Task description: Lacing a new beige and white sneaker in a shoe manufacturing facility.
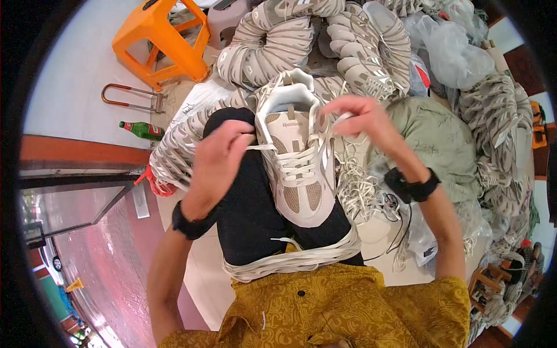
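Note:
A beige and white sneaker (303,206) rests on my black-trousered legs, toe toward me. Its white shoelace (297,165) crosses the tongue in several rows. My left hand (222,156) is closed at the shoe's left side, fingertips pinching a lace end that runs from the upper eyelets. Beside the right of the collar, my right hand (362,119) is curled in a pinch, a white bit of lace showing between its fingers. Across my thighs lies a bundle of white laces (296,259).
Long coiled rows of similar shoes (264,46) lie ahead and to the right (493,122). Left are an orange stool (159,43), a green bottle (142,130) and a U-shaped metal bar (130,95). Loose laces (362,188) and a green sack (432,145) lie right.

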Demonstrator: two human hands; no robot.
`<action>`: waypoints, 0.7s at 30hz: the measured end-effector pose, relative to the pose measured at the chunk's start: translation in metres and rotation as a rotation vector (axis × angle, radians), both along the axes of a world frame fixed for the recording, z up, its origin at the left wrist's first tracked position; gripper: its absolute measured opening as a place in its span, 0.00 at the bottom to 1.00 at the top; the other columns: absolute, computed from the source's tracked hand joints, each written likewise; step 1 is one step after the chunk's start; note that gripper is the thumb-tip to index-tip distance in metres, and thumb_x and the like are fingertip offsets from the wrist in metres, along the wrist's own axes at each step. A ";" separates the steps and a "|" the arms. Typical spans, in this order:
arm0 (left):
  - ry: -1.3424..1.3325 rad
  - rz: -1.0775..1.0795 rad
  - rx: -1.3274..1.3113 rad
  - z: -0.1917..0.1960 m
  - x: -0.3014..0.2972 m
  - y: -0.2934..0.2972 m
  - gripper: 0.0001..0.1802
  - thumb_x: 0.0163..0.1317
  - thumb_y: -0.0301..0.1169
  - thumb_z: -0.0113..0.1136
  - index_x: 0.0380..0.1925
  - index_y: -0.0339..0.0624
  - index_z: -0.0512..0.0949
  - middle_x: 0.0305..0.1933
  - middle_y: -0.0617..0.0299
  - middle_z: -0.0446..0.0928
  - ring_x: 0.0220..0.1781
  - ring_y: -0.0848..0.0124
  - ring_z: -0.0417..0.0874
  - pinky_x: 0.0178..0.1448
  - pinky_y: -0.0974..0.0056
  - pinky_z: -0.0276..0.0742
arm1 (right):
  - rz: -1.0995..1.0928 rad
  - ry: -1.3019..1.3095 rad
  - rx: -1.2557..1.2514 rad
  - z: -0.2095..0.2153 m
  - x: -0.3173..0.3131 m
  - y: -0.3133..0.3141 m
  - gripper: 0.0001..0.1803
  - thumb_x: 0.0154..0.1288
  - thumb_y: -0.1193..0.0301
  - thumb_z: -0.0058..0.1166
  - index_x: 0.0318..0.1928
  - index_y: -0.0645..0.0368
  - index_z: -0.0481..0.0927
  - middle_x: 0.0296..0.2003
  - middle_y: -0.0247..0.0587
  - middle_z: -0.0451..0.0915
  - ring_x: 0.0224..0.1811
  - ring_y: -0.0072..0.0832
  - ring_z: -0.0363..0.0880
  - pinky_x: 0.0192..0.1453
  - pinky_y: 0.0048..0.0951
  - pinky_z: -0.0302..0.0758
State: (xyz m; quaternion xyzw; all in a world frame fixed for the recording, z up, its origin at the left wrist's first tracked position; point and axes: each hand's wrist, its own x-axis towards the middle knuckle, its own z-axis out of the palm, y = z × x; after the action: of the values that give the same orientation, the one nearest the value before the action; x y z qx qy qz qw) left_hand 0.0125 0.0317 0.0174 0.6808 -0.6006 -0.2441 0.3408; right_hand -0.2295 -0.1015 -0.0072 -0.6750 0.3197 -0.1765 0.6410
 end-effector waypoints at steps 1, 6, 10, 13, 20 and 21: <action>-0.183 -0.024 -0.042 0.003 0.003 0.005 0.12 0.50 0.30 0.58 0.35 0.41 0.72 0.32 0.55 0.73 0.33 0.58 0.77 0.35 0.60 0.71 | -0.065 -0.036 0.001 0.005 -0.013 -0.010 0.17 0.47 0.76 0.54 0.41 0.58 0.78 0.22 0.26 0.75 0.23 0.14 0.69 0.26 0.15 0.64; -0.763 -0.193 -0.067 -0.003 0.013 0.017 0.14 0.43 0.29 0.60 0.31 0.40 0.70 0.32 0.57 0.67 0.35 0.61 0.74 0.31 0.61 0.73 | -0.355 -0.241 -0.102 0.044 -0.113 -0.077 0.22 0.48 0.81 0.49 0.49 0.67 0.70 0.31 0.34 0.74 0.29 0.17 0.71 0.33 0.15 0.66; -1.004 -0.242 -0.227 -0.003 0.017 0.012 0.04 0.43 0.27 0.52 0.21 0.42 0.68 0.26 0.59 0.65 0.29 0.65 0.72 0.28 0.63 0.72 | -0.599 -0.547 -0.106 0.112 -0.218 -0.121 0.15 0.58 0.78 0.47 0.46 0.71 0.69 0.36 0.36 0.72 0.34 0.20 0.69 0.36 0.17 0.67; -1.139 -0.143 -0.100 0.010 0.017 0.015 0.04 0.46 0.26 0.51 0.18 0.42 0.67 0.21 0.59 0.67 0.27 0.63 0.74 0.28 0.61 0.70 | -0.439 -0.594 -0.162 0.158 -0.285 -0.136 0.17 0.64 0.75 0.41 0.52 0.70 0.63 0.36 0.37 0.69 0.34 0.21 0.66 0.37 0.17 0.66; 0.206 0.023 0.112 0.014 0.022 -0.002 0.08 0.58 0.25 0.45 0.33 0.35 0.74 0.33 0.57 0.74 0.38 0.67 0.77 0.40 0.65 0.73 | -0.379 -0.686 -0.167 0.185 -0.321 -0.127 0.19 0.66 0.73 0.38 0.56 0.66 0.59 0.36 0.35 0.67 0.30 0.20 0.63 0.26 0.17 0.63; 0.599 0.021 -0.014 0.011 0.028 -0.005 0.10 0.59 0.26 0.44 0.37 0.34 0.73 0.34 0.57 0.74 0.40 0.68 0.76 0.44 0.66 0.72 | -0.493 -0.697 -0.164 0.184 -0.320 -0.127 0.19 0.66 0.72 0.39 0.55 0.66 0.60 0.33 0.34 0.66 0.28 0.19 0.62 0.23 0.17 0.61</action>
State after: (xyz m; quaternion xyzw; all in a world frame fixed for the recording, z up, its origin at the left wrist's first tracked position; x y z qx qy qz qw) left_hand 0.0403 0.0271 0.0282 0.5824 -0.4681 -0.4264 0.5097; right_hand -0.5495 -0.2286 0.1767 -0.5272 0.2208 -0.5664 0.5937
